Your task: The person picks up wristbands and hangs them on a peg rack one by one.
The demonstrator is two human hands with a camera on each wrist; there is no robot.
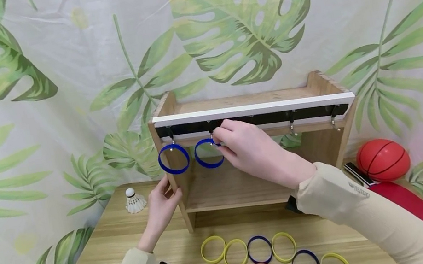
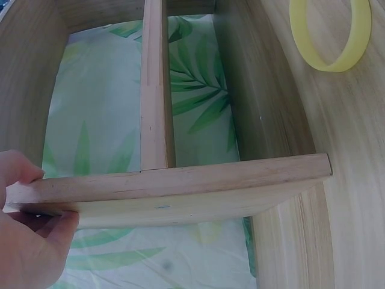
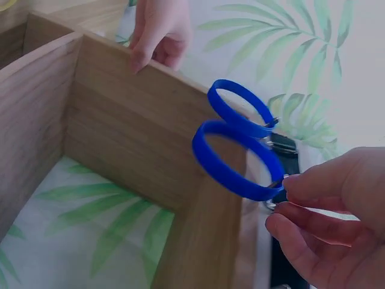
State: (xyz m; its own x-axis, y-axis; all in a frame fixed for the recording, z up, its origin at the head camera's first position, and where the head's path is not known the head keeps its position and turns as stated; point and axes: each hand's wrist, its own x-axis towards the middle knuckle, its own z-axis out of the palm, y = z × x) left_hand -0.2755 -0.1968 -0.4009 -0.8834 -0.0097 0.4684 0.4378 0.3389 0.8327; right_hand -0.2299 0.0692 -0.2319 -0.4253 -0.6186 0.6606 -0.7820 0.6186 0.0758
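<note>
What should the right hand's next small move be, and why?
Probably ease the right hand off the blue ring it touches: that ring appears looped over a hook, like the neighbouring ring, which hangs with no hand on it.

Small lettering point(image 1: 359, 190) on right sleeve point(image 1: 377, 216), illegible

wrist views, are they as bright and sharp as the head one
Not quite: head view is brightest, with the blue rings clearly outlined; left wrist view is dimmer, the shelf greyish and softer; right wrist view is also hazy, the cloth washed out at upper right.
</note>
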